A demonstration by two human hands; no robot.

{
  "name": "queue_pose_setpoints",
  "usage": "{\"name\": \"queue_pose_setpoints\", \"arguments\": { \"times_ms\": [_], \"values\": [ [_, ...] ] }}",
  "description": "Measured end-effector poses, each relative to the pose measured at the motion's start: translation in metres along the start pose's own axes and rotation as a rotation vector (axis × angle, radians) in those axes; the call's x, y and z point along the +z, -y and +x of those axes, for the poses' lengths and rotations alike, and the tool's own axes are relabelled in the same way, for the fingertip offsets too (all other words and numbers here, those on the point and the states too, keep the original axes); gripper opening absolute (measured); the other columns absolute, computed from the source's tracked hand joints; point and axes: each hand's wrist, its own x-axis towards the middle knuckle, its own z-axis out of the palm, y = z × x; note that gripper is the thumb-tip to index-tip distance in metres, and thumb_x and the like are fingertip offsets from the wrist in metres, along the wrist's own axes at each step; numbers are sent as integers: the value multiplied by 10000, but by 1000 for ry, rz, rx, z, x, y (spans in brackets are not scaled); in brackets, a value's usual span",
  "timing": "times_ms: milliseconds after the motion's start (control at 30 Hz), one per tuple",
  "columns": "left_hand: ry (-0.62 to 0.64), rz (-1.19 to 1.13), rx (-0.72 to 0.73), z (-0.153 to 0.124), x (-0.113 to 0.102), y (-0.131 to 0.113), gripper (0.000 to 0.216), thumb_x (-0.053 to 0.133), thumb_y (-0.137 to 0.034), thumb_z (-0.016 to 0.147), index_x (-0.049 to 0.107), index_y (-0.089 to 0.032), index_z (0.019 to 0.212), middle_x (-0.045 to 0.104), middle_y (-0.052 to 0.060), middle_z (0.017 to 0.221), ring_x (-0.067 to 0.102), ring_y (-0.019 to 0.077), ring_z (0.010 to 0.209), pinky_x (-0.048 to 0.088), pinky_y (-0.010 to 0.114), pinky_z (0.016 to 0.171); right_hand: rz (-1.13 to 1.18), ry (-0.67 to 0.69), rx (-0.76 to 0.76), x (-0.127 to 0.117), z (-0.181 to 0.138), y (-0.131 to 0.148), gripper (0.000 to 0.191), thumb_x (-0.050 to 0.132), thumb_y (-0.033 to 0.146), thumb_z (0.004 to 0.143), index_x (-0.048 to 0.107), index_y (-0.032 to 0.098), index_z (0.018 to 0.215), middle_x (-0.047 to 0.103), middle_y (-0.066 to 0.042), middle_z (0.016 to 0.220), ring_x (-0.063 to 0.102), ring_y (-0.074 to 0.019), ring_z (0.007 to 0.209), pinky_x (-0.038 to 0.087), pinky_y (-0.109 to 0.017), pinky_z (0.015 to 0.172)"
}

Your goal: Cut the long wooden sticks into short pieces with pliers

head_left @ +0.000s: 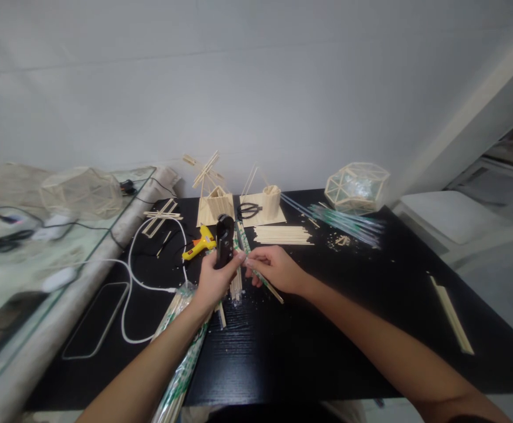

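My left hand (pixel 215 276) is wrapped round a black hand tool (pixel 225 238) with a rounded head, held upright; its exact kind is unclear. Close beside it, my right hand (pixel 274 267) pinches a pair of wooden chopsticks (pixel 275 292) in a green-printed clear wrapper, slanting down to the right. Thumb and fingertips of both hands nearly meet at the wrapper. Beneath my hands lie more wrapped chopsticks (pixel 236 288). Just left of the tool is a yellow glue gun (pixel 200 244). Beyond my right hand, bare sticks (pixel 283 235) lie in a neat row.
Stick models (pixel 220 202) stand at the back on wooden boards, with black scissors (pixel 250 210) alongside. Empty wrappers (pixel 348 223) and a stick polyhedron (pixel 357 187) lie back right. A white cable (pixel 130 264), phone (pixel 95 320) and chopstick bundle (pixel 181 370) occupy the left.
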Motion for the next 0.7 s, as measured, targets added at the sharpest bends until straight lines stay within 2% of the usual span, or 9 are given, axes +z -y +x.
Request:
{"name": "queue_pose_setpoints", "arguments": {
  "times_ms": [100,267,367,600,700],
  "values": [
    [5,1,-3,0,0,-1,433,856,-524,663,656,-141,704,504,-47,507,422,70,436,331,200,420,0,2,15,-2,0,3,282,680,417,885,643,159,778,683,-29,734,642,-113,566,558,-235,545],
    [-53,-86,86,10,-12,5,377,778,-515,789,640,-165,786,481,-55,554,431,77,455,362,211,430,-34,25,37,-5,-1,5,220,679,348,899,665,148,808,698,-32,741,638,-104,560,552,-225,550],
    [-93,-141,98,16,-18,7,353,791,-486,785,637,-169,801,489,-54,576,429,80,462,363,216,424,-83,43,54,-7,-1,4,190,657,307,915,681,142,824,707,-38,753,643,-105,562,540,-219,539],
    [-71,-39,120,19,-24,10,362,774,-489,805,633,-161,744,514,-37,572,436,85,475,371,224,444,-110,51,66,-13,1,-4,209,690,341,894,678,142,831,710,-35,749,635,-104,559,521,-212,517],
    [-68,1,125,19,-26,12,363,769,-505,804,667,-157,786,523,-34,576,444,88,485,378,224,459,-129,52,54,-16,2,-3,233,697,366,890,673,146,816,707,-34,745,622,-99,549,510,-202,498]
  ]
}}
